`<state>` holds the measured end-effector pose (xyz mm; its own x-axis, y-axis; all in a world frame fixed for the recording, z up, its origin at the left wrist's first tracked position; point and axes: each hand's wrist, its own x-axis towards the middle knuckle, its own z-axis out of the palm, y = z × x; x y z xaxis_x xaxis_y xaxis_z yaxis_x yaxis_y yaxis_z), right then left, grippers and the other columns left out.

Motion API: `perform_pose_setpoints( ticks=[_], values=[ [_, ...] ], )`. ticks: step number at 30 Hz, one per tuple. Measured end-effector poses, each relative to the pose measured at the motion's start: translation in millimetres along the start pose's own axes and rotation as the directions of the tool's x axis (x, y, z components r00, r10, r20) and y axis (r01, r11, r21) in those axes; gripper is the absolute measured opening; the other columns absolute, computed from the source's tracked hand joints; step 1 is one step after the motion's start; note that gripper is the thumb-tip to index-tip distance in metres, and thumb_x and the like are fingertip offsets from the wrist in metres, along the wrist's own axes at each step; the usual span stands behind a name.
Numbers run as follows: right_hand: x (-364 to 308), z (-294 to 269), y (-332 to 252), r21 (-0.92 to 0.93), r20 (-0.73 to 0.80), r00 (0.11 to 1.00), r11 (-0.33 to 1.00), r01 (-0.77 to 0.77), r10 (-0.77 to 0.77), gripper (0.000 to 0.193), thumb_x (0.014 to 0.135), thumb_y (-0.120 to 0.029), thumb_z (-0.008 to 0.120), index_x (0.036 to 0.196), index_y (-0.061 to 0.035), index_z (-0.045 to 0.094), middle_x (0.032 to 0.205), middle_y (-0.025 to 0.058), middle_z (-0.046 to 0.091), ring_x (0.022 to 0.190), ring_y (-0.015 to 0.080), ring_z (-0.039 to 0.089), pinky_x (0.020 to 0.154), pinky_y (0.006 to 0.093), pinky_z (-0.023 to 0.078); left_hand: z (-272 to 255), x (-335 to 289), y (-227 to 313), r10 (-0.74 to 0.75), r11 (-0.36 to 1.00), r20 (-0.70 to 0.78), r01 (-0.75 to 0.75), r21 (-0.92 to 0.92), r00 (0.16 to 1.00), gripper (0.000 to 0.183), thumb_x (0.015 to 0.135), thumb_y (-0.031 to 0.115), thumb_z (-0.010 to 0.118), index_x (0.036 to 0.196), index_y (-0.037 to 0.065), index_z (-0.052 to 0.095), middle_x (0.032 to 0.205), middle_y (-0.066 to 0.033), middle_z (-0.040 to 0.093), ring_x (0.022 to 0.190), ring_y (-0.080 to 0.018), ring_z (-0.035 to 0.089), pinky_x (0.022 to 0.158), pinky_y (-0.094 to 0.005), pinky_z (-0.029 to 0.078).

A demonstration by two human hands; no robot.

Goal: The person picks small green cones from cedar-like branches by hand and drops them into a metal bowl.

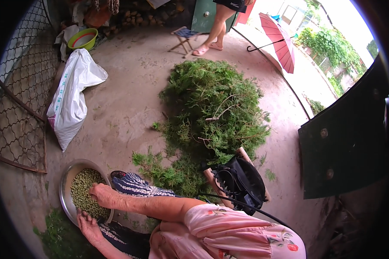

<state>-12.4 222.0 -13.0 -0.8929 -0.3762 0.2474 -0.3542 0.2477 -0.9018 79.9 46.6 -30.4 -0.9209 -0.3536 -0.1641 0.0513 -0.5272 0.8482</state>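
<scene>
A round metal bowl [65, 193] stands on the floor at the lower left, filled with small round green pieces like berries or small cones [83, 186]. My right hand [103, 195] reaches in from the right, its fingers bent together at the surface of the green pieces; what they pinch, if anything, is hidden. At the bowl's near rim rests my left hand [89, 228], fingers a little apart and slightly curled, with the tips against the green pieces. Beyond my knees lies a big heap of green conifer branches [216, 108].
A black bag [246, 183] sits on a wooden-framed stool right of my legs. A white sack [71, 101] lies at left, near a yellow-green basin [83, 39]. Farther back are a folding stool [185, 36], a person's legs [218, 30] and a red umbrella [281, 41].
</scene>
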Motion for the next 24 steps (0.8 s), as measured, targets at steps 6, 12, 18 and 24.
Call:
perform_pose_setpoints(
  ticks=[6, 12, 18, 24],
  values=[
    [1.1, 2.0, 4.0, 0.01, 0.07, 0.998, 1.0, -0.002, 0.001, 0.01, 0.072, -0.007, 0.056, 0.078, 0.0021, 0.055, 0.082, 0.0209, 0.053, 0.078, 0.0382, 0.054, 0.067, 0.0418, 0.044, -1.2, -0.3, -0.5, 0.018, 0.999, -0.008, -0.018, 0.028, 1.0, 0.041, 0.087, 0.02, 0.052, 0.123, 0.003, 0.042, 0.088, 0.0014, 0.05, 0.064, -0.005, 0.042, 0.048, -0.0158, 0.034],
    [0.9, -0.9, 6.5, -0.005, 0.058, 0.998, 1.0, 0.01, -0.01, 0.01, 0.072, -0.006, 0.056, 0.077, 0.0024, 0.055, 0.081, 0.0204, 0.053, 0.077, 0.0377, 0.054, 0.067, 0.0417, 0.045, -1.2, 0.4, -1.3, 0.014, 0.999, 0.025, -0.015, 0.035, 1.0, 0.041, 0.088, 0.02, 0.051, 0.124, 0.004, 0.04, 0.089, 0.0009, 0.051, 0.065, -0.0055, 0.044, 0.05, -0.0166, 0.036],
    [-0.4, -1.7, 5.7, -0.032, 0.03, 0.999, 0.999, 0.029, -0.028, 0.009, 0.072, -0.005, 0.056, 0.075, 0.003, 0.054, 0.08, 0.0199, 0.052, 0.076, 0.0374, 0.054, 0.066, 0.0417, 0.045, -3.2, 0.7, -0.1, 0.0, 1.0, 0.048, -0.001, 0.021, 0.999, 0.042, 0.088, 0.02, 0.05, 0.125, 0.004, 0.039, 0.089, 0.0008, 0.052, 0.066, -0.0055, 0.044, 0.05, -0.0167, 0.036],
    [3.4, -2.6, 10.3, -0.045, 0.04, 0.997, 0.997, 0.063, -0.061, 0.011, 0.072, -0.007, 0.056, 0.075, 0.0034, 0.053, 0.079, 0.0206, 0.052, 0.076, 0.0379, 0.053, 0.066, 0.0424, 0.044, 5.6, 2.0, -2.6, 0.019, 1.0, -0.03, -0.018, 0.022, 0.999, 0.04, 0.087, 0.02, 0.053, 0.123, 0.005, 0.042, 0.086, 0.0011, 0.05, 0.064, -0.0048, 0.043, 0.047, -0.016, 0.034]
  ],
)
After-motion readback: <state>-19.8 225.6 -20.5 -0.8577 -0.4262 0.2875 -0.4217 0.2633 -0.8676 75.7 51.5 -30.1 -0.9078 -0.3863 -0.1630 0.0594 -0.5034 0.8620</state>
